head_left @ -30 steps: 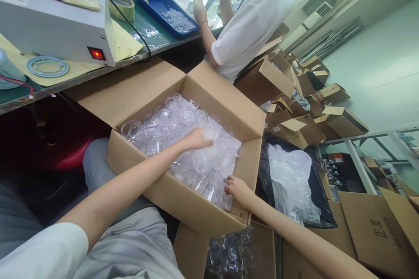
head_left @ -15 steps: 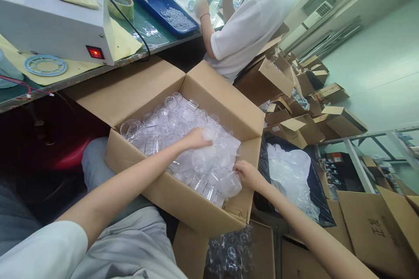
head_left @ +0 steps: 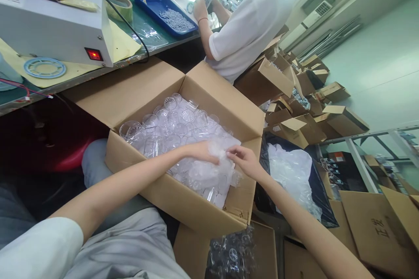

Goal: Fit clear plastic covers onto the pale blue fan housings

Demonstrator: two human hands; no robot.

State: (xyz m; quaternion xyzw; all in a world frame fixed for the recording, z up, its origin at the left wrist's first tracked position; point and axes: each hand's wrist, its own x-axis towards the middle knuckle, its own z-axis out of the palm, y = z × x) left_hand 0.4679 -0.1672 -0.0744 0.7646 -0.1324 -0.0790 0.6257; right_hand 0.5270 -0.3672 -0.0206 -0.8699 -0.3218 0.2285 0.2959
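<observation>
An open cardboard box (head_left: pixel 196 213) stands against my legs, filled with clear plastic round parts (head_left: pixel 170 124) that have spoked ends. Over the parts on the box's right side lies a crumpled, translucent plastic bag (head_left: pixel 203 174). My left hand (head_left: pixel 204 151) is closed on the bag's gathered upper part. Close beside it, my right hand (head_left: pixel 242 159) pinches the bag's edge between thumb and fingers. The lower part of the bag bulges, and what is inside it cannot be made out clearly.
A workbench (head_left: pixel 157 48) at the upper left bears a white machine (head_left: pixel 65 22), a tape roll (head_left: pixel 118 5) and a blue tray (head_left: pixel 153 8). A co-worker in a white sleeve (head_left: pixel 235 39) is beyond the box. A black-lined bin (head_left: pixel 327 213) with plastic bags stands right; more cartons (head_left: pixel 340 120) lie behind.
My left hand has moved right and slightly down with the bag. My right hand has come up and left from the box's right side to meet it at the bag.
</observation>
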